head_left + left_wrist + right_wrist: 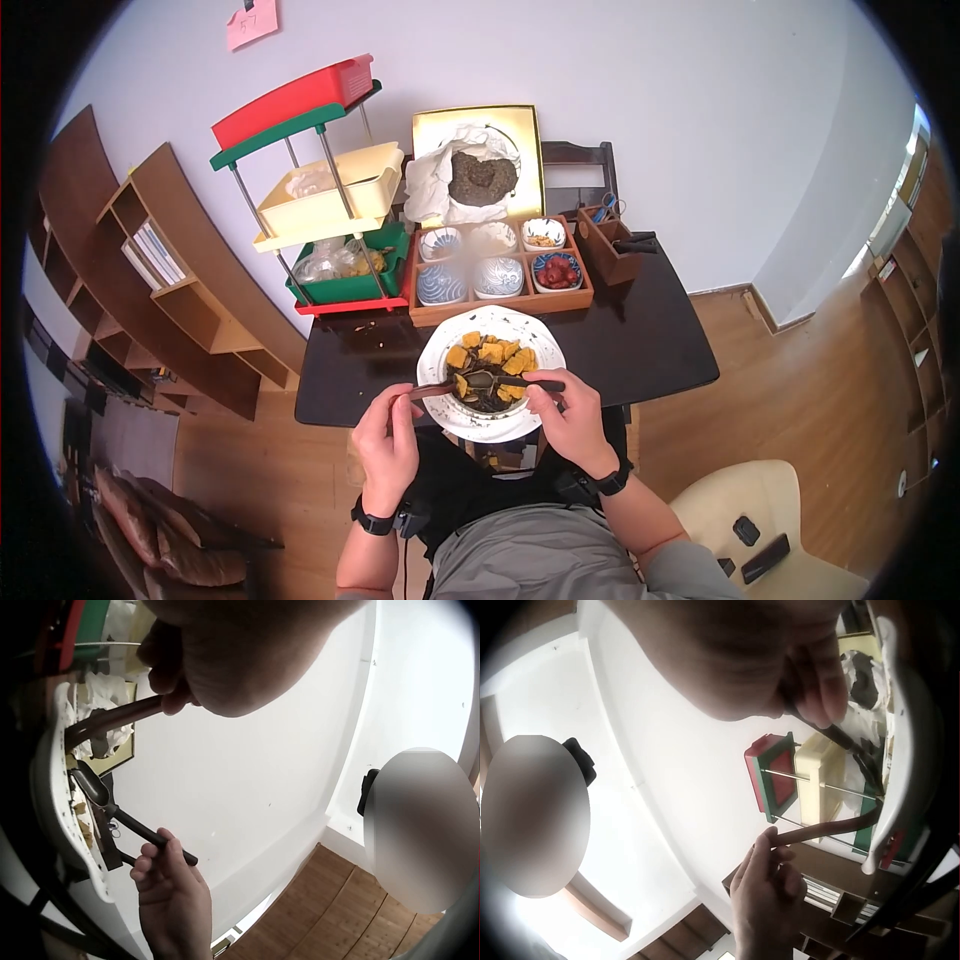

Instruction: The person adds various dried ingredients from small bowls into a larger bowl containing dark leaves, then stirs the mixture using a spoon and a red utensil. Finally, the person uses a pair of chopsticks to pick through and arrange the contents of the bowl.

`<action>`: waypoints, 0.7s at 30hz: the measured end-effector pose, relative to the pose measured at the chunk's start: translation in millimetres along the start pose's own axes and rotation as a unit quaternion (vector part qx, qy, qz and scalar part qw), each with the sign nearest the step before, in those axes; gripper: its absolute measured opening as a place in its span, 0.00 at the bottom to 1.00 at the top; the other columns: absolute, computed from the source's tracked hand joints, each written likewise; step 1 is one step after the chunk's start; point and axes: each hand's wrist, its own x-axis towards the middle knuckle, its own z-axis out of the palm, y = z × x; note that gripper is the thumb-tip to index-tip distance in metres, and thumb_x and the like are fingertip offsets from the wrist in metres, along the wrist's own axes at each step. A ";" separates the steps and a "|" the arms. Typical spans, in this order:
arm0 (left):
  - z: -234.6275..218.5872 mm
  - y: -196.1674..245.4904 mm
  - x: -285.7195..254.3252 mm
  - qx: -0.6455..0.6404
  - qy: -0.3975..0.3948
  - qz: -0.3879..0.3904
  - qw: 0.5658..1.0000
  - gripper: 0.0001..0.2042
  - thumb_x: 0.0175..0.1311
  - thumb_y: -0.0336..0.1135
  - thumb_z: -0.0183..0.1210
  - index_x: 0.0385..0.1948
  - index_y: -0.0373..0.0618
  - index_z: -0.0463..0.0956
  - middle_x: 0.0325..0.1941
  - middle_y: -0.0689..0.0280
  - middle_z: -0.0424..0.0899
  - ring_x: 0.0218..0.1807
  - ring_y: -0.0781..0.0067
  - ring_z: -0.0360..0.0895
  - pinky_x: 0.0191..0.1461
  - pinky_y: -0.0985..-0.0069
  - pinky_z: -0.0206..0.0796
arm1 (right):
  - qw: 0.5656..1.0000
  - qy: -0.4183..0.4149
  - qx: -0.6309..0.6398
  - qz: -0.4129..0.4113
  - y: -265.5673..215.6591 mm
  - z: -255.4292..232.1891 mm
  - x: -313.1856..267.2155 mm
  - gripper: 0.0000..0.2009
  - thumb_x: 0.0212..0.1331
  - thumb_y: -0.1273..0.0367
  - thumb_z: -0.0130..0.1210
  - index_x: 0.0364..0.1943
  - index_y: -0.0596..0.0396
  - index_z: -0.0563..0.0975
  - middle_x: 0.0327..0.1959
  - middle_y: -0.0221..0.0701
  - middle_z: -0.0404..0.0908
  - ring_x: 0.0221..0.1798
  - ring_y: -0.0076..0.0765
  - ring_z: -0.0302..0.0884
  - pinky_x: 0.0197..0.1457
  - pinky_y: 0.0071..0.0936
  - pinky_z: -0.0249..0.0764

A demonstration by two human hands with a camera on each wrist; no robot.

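A white plate (440, 352) near the front edge of the black table (640, 340) holds orange cubes (492, 352) and dark leafy bits. My left hand (398, 402) pinches a brown handle (425, 390) that reaches into the plate from the left. My right hand (540, 386) pinches the dark handle of a small scoop (478, 380) whose bowl lies in the food. In the left wrist view the left hand (176, 694) holds the brown handle (112, 718), and the right hand (154, 855) holds the black handle (150, 835) beside the plate (52, 817).
Behind the plate stands a wooden tray (500, 300) with several small bowls. A gold box (430, 125) holds a dark cake on white paper. A tiered rack (320, 200) stands at the left, a wooden tool box (610, 255) at the right. Shelves (170, 270) and a cream chair (760, 530) flank me.
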 end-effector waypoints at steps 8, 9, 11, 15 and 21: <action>-0.5 -0.9 -0.5 0.000 -0.005 0.000 1.000 0.08 0.74 0.26 0.55 0.46 0.34 0.80 0.29 0.62 0.84 0.30 0.79 0.81 0.33 0.82 0.69 | 1.000 -0.014 0.006 0.021 9.2 0.3 2.1 0.09 0.70 0.73 0.57 0.49 0.65 0.80 0.40 0.37 0.84 0.35 0.24 0.84 0.39 0.23 0.81; -0.9 0.7 -1.1 -0.003 -0.003 0.000 1.000 0.08 0.74 0.26 0.55 0.46 0.34 0.81 0.29 0.62 0.84 0.30 0.79 0.81 0.33 0.82 0.69 | 0.999 -0.016 0.018 0.033 10.2 0.3 1.7 0.09 0.70 0.73 0.57 0.49 0.64 0.80 0.40 0.36 0.84 0.35 0.24 0.84 0.40 0.23 0.81; -3.2 4.4 -3.4 -0.007 0.001 0.000 1.000 0.07 0.74 0.26 0.55 0.45 0.34 0.81 0.29 0.62 0.84 0.30 0.78 0.81 0.33 0.81 0.69 | 0.997 -0.021 0.044 0.057 12.6 1.9 0.4 0.10 0.70 0.73 0.57 0.50 0.64 0.80 0.39 0.35 0.84 0.35 0.24 0.84 0.40 0.23 0.81; -4.0 2.2 -6.0 0.005 0.002 0.080 0.997 0.09 0.77 0.28 0.52 0.48 0.34 0.79 0.28 0.67 0.82 0.20 0.89 0.68 0.23 0.87 0.58 | 0.997 -0.023 0.050 0.056 17.6 5.2 -0.5 0.10 0.70 0.72 0.57 0.50 0.63 0.80 0.38 0.36 0.85 0.35 0.25 0.85 0.40 0.23 0.81; 0.2 13.5 -2.3 0.024 -0.027 0.027 0.999 0.07 0.73 0.26 0.55 0.45 0.33 0.81 0.30 0.61 0.84 0.31 0.75 0.82 0.35 0.79 0.72 | 0.995 -0.038 0.055 0.071 14.6 8.1 2.3 0.10 0.71 0.71 0.57 0.49 0.63 0.80 0.38 0.37 0.86 0.36 0.25 0.85 0.41 0.23 0.81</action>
